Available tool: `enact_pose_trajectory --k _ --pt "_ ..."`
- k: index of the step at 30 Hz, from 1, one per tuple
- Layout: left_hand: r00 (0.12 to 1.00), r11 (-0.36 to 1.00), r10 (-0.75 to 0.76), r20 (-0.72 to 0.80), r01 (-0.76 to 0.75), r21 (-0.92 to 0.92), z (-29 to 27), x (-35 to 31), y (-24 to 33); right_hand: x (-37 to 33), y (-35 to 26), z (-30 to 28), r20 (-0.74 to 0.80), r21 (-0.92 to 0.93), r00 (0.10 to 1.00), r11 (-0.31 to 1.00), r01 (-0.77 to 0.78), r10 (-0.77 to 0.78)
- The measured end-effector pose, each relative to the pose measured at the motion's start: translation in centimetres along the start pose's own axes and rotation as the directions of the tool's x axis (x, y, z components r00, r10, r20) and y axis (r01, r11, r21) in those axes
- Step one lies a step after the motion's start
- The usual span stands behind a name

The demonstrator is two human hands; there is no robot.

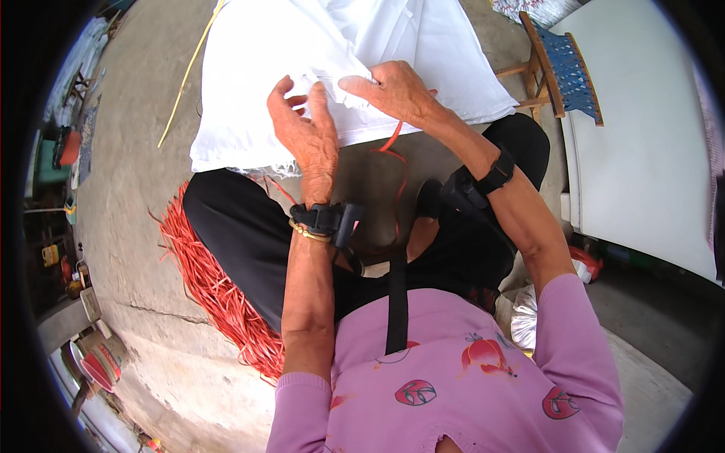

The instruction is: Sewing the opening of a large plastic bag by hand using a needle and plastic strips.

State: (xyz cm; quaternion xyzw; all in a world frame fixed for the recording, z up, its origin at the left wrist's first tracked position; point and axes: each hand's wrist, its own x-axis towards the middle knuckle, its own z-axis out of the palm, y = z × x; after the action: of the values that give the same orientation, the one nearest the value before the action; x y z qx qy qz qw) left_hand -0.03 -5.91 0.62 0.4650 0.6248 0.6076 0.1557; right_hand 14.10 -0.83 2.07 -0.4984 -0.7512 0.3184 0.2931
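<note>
A large white cloth is draped ahead of me and over my knees, with a frayed lower edge at the left. My left hand rests at the cloth with its thumb and fingers apart, and I see nothing gripped between them. Across from it, my right hand pinches a gathered fold of the cloth, its fingertips partly hidden by the fabric. From beneath my right hand a thin red strip hangs down between my legs.
A heap of red strips lies on the concrete floor beside my left leg. One yellow strip runs past the cloth's left side. At right stand a wooden stool with a blue woven seat and a big pale panel.
</note>
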Motion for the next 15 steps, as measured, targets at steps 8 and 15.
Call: enact_pose_trajectory --k 8,15 --pt "0.850 0.811 0.417 0.323 -0.508 0.290 -1.7 2.9 -1.6 0.3 -0.3 -0.3 0.003 -0.238 0.993 0.964 0.117 -0.120" --pt "0.863 0.899 0.364 0.350 -0.424 0.112 -2.2 3.3 -1.4 1.3 -1.0 -1.7 0.120 -0.467 0.973 0.854 0.229 -0.195"
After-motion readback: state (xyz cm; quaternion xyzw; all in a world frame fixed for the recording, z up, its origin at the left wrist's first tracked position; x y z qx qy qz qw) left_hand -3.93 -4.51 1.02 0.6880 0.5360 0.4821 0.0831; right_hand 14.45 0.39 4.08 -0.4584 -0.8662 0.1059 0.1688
